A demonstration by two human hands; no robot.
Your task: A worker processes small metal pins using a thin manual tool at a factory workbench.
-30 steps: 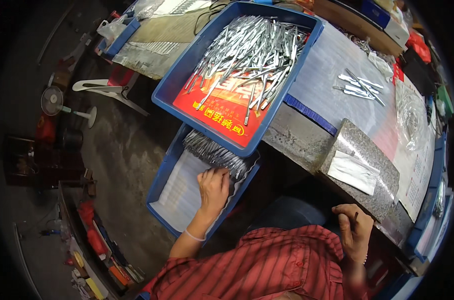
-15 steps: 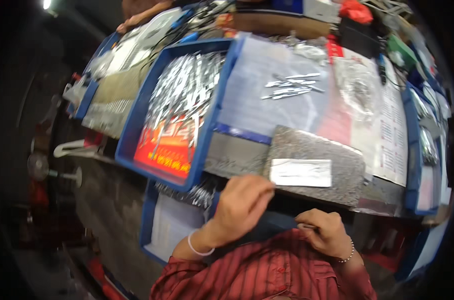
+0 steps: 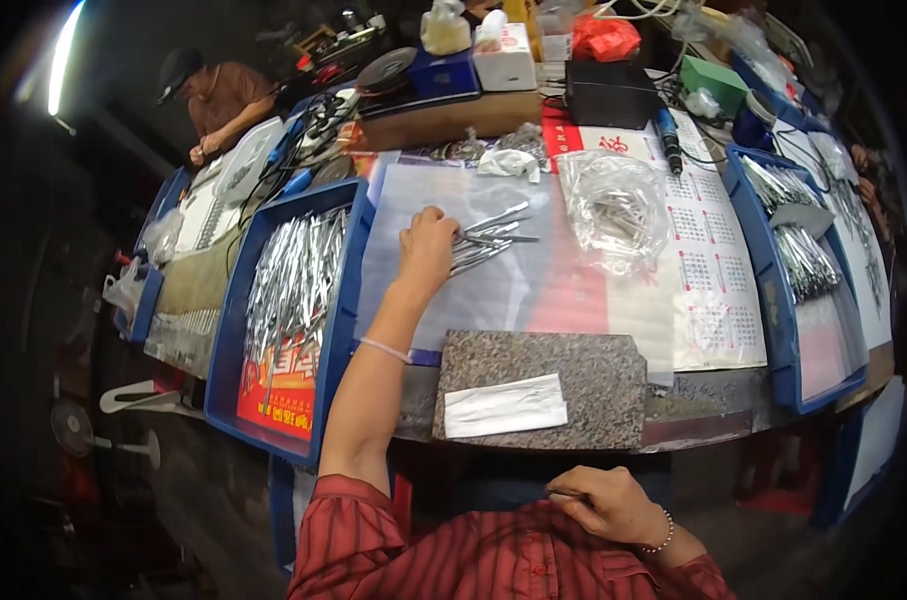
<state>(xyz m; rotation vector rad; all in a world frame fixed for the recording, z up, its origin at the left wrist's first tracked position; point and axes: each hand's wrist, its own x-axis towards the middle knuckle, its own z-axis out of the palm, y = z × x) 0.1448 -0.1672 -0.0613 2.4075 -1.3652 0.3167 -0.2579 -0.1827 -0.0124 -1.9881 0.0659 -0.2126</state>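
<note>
My left hand (image 3: 427, 251) is stretched out over the translucent plastic sheet (image 3: 504, 290) on the bench, its fingers resting on a small bunch of shiny metal tools (image 3: 489, 240) that lies fanned out to the right. My right hand (image 3: 602, 503) stays low against my red striped shirt, fingers curled around a thin metal tool (image 3: 562, 493). A blue tray (image 3: 351, 300) heaped with the same metal tools (image 3: 294, 280) sits just left of my left forearm.
A speckled stone slab (image 3: 594, 385) with a white paper slip (image 3: 504, 406) lies at the bench's near edge. A clear bag (image 3: 616, 208) of metal parts, a calendar sheet (image 3: 709, 260), another blue tray (image 3: 774, 300) at right, boxes behind. A person (image 3: 217, 100) works at far left.
The view swung up from the lower tray to the bench top. My left hand left the lower tray and reached forward onto the tools on the plastic sheet. The right hand stayed at my lap.
</note>
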